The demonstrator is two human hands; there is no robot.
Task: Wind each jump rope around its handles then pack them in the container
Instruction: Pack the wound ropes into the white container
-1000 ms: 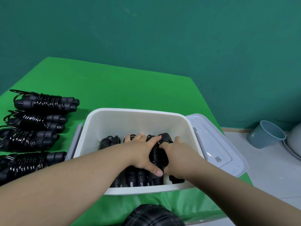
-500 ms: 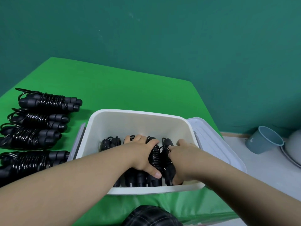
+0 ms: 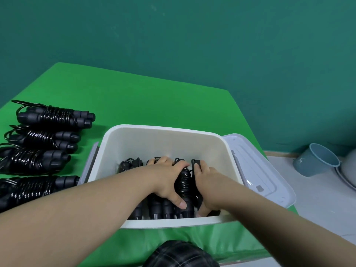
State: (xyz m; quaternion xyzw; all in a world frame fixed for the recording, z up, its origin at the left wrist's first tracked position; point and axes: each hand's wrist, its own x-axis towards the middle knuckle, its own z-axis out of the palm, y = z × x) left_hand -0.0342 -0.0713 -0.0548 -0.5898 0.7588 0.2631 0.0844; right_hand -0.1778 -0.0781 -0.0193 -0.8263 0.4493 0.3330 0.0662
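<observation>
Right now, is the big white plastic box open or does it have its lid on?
Open. The white plastic box has no lid on top; its pale translucent lid lies beside it, and both hands reach inside.
</observation>
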